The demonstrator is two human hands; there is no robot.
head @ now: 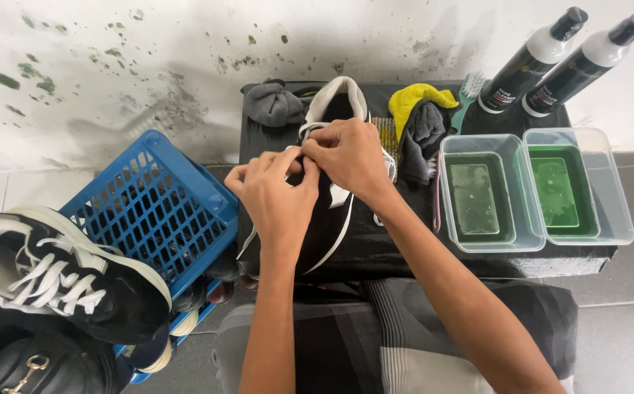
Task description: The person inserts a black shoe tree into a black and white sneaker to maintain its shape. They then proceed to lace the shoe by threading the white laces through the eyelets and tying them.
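black-and-white sneaker (335, 109) under both hands; left hand (277, 193), right hand (349, 157) pinching its laces

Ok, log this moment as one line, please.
left hand: on laces of black shoe | right hand: pinching laces | shoe: on black table | tubs: right of shoe

Both arms are bare to the elbow, with no sleeves, watch, rings or gloves. The left hand (277, 197) and right hand (349, 157) have short nails. The lap wears grey and dark checked shorts (375, 328).
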